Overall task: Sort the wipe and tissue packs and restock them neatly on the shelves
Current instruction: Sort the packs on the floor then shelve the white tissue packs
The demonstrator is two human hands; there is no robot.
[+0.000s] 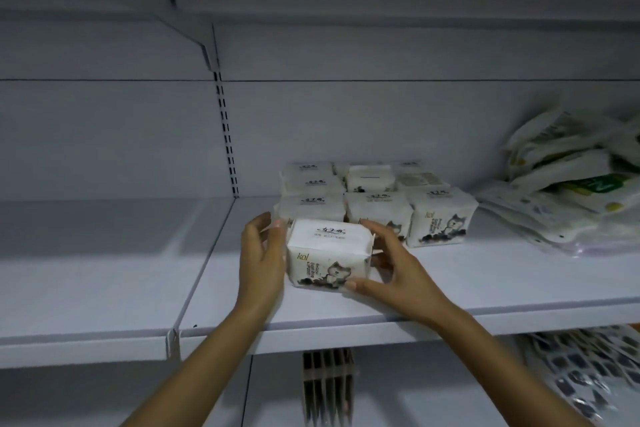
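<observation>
A white tissue pack [329,253] with a cat print and the word "kol" stands on the grey shelf [450,281], in front of a block of several like packs [377,194] stacked in rows. My left hand [261,258] presses its left side with fairly straight fingers. My right hand [391,270] holds its right side, thumb curled along the front bottom edge and fingers behind the right end.
A loose heap of flat wipe packs [568,177] with green labels lies at the shelf's right end. The left shelf section [97,274] is bare. Below, a ribbed pack [329,388] and dark-patterned packs [588,371] sit on the lower shelf.
</observation>
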